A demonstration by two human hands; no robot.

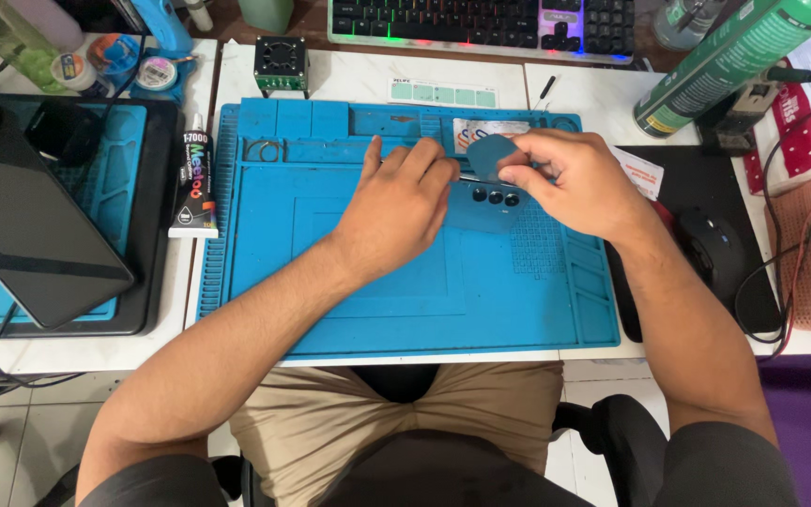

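Observation:
A blue phone (490, 211) lies back-up on the blue work mat (405, 310), its three dark camera lenses showing between my hands. My left hand (396, 207) rests on the phone, fingers curled around a thin metal tool (469, 176) whose tip pokes out to the right. My right hand (579, 183) pinches a rounded blue-grey pick (492, 155) at the phone's upper edge, just above the lenses. Most of the phone is hidden under my hands.
A black glue tube (194, 178) lies left of the mat, beside a dark tablet (30, 216) on a second mat. A keyboard (481, 23), a small black fan box (281, 64) and a green spray can (734, 61) stand behind. A mouse (715, 249) sits right.

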